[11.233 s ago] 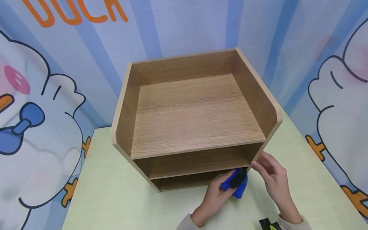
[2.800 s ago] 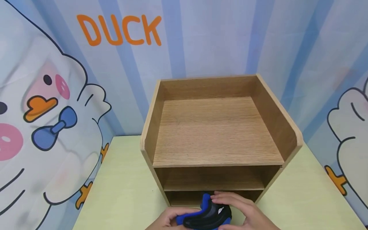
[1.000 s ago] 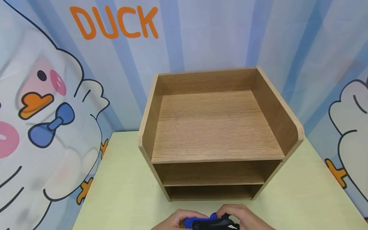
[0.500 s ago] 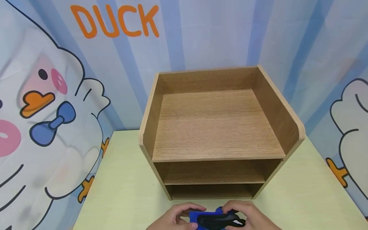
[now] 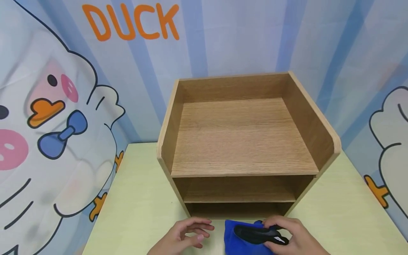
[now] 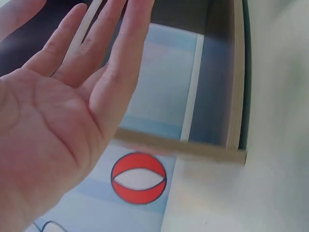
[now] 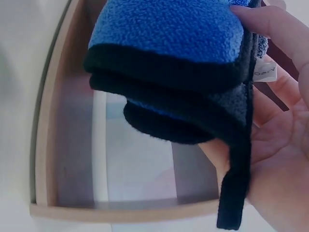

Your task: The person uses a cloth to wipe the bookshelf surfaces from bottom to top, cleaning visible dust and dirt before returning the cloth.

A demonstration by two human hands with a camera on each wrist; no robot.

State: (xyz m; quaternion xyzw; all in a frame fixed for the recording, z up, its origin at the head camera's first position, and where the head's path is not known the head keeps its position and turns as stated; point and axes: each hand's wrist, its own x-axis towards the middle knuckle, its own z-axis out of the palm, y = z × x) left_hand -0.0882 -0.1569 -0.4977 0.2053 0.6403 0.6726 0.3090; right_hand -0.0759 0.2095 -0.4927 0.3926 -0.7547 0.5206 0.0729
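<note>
Blue cloth (image 5: pixel 248 242) is pinched by the right hand (image 5: pixel 295 235); left hand (image 5: pixel 180 235) loosely spread, empty.

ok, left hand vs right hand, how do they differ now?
Grip: the right hand pinches the folded blue cloth; the left hand holds nothing.
Fingers: the left hand's are loosely extended; the right hand's are curled at the cloth's edge.
Contact: the left hand is apart from the cloth; the right hand touches it.
Shared: both are bare, in front of the wooden shelf.
</note>
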